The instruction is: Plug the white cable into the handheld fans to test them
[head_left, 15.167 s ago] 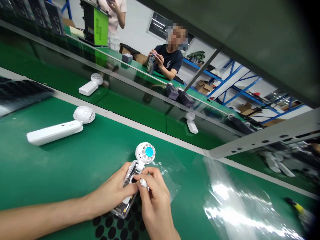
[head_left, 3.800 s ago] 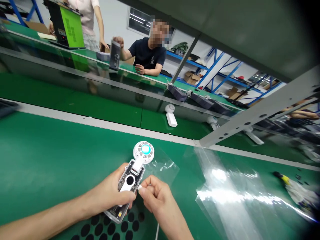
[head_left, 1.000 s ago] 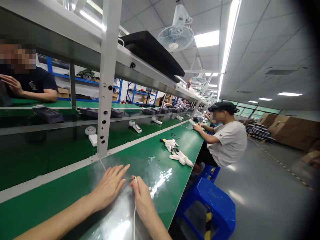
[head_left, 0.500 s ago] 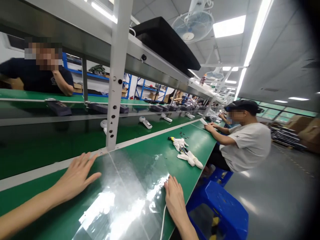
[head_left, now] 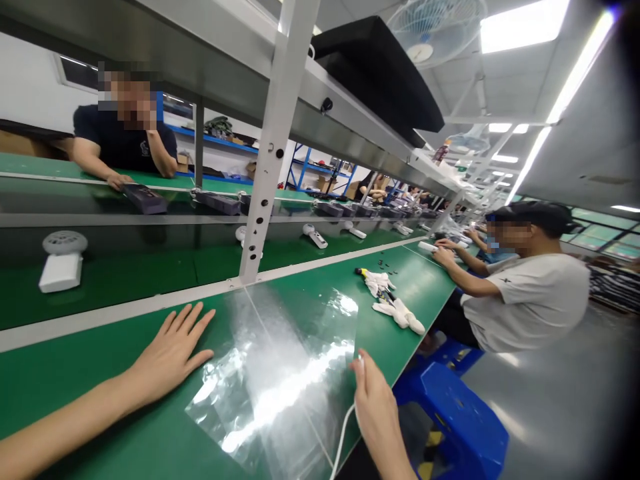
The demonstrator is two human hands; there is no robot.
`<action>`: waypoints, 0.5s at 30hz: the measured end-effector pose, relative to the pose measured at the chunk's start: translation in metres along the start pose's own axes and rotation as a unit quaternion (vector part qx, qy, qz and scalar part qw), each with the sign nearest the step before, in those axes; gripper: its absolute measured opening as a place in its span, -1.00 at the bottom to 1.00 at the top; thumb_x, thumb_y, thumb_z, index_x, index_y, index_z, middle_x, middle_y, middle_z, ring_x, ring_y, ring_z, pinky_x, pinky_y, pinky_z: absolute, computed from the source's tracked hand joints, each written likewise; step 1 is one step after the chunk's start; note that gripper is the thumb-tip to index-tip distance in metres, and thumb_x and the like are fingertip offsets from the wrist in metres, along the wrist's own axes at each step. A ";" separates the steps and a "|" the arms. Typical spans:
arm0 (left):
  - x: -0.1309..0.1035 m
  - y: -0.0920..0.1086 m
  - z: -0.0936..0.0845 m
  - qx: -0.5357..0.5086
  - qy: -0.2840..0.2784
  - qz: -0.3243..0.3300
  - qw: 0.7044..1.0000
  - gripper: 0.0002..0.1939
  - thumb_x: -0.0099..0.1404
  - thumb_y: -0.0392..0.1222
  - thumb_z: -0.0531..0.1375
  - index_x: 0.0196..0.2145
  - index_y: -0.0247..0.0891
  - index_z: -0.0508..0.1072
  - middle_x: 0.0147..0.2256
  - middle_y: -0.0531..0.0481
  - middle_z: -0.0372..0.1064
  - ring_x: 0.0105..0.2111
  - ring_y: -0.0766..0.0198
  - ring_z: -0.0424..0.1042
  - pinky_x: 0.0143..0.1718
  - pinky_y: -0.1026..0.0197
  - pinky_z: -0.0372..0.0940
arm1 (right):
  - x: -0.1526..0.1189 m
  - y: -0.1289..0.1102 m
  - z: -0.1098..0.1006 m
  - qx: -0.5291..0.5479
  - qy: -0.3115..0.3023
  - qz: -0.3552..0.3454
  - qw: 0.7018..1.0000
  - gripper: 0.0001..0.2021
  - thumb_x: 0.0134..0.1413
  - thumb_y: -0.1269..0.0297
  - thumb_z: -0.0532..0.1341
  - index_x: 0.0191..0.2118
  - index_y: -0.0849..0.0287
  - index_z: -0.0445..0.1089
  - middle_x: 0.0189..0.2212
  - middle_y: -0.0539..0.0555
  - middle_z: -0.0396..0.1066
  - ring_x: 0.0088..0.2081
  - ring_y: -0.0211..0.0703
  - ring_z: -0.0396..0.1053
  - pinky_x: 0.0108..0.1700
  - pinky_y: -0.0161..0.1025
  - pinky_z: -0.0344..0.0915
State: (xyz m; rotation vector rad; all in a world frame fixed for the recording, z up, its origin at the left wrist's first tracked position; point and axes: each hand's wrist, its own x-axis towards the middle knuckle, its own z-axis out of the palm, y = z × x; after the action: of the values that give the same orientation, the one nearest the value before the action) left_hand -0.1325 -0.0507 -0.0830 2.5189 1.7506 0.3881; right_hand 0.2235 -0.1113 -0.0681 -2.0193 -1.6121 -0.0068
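A clear plastic sheet or bag (head_left: pixel 280 373), wrinkled and glossy under the lights, lies flat on the green work surface (head_left: pixel 100 353). My left hand (head_left: pixel 167 357) rests beside the sheet's left edge with fingers spread and nothing held. At the sheet's right edge, my right hand (head_left: pixel 376 400) is closed, fingers curled, around the end of a white cable (head_left: pixel 341 440). A small shiny tip shows near its thumb and forefinger. The cable loops down toward the table's near edge; the rest of it is out of view.
White gloves with a yellow-ended tool (head_left: pixel 385 293) lie further along the bench. White handheld devices (head_left: pixel 63 263) and dark boxes (head_left: pixel 145 198) sit on the line beyond a metal post (head_left: pixel 273 147). A blue stool (head_left: pixel 465 420) stands right; co-workers sit opposite and ahead.
My view has turned left. My right hand has gone from lying flatter at the sheet's edge to being closed on the cable. Across the line, a person's hand now touches a dark box.
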 end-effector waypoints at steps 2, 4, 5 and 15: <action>-0.020 0.007 0.004 0.013 0.039 -0.004 0.999 -0.29 0.25 0.25 -0.06 0.25 -0.11 -0.09 0.26 -0.15 -0.18 0.22 -0.16 -0.11 0.11 -0.25 0.03 | 0.024 0.014 -0.001 -0.024 0.017 0.013 0.999 -0.64 0.19 0.16 -0.14 -0.29 0.21 0.33 -0.20 0.31 0.44 -0.10 0.09 0.37 -0.14 -0.06 0.29; -0.047 0.015 0.011 0.024 0.045 0.031 0.998 -0.26 0.22 0.26 -0.03 0.25 -0.01 -0.16 0.25 -0.12 -0.12 0.19 -0.15 -0.02 0.08 -0.25 0.10 | 0.042 0.025 0.005 -0.039 0.015 0.018 0.999 -0.70 0.20 0.22 -0.08 -0.42 0.18 0.31 -0.38 0.18 0.44 -0.27 -0.02 0.40 -0.23 -0.10 0.29; -0.060 0.019 0.016 0.028 0.042 0.058 0.997 -0.24 0.20 0.28 -0.01 0.25 0.03 -0.18 0.24 -0.12 -0.09 0.18 -0.16 0.02 0.06 -0.25 0.12 | 0.047 0.028 0.009 -0.045 0.013 0.018 0.999 -0.71 0.21 0.23 -0.03 -0.46 0.19 0.30 -0.44 0.10 0.41 -0.34 -0.10 0.38 -0.26 -0.13 0.29; -0.083 0.046 0.012 0.018 0.047 0.190 0.980 -0.47 0.31 0.13 -0.07 0.20 0.24 -0.16 0.22 0.14 -0.06 0.17 -0.16 0.05 0.08 -0.27 0.04 | 0.051 -0.015 0.047 0.017 -0.023 -0.071 0.997 -0.82 0.21 0.28 0.10 -0.17 0.24 0.35 -0.18 0.09 0.40 -0.10 -0.07 0.34 -0.03 0.03 0.23</action>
State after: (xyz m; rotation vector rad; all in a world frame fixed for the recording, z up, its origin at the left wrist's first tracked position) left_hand -0.1148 -0.1433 -0.1004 2.9056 1.3011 0.5042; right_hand 0.2089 -0.0440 -0.0851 -1.8898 -1.7691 0.0137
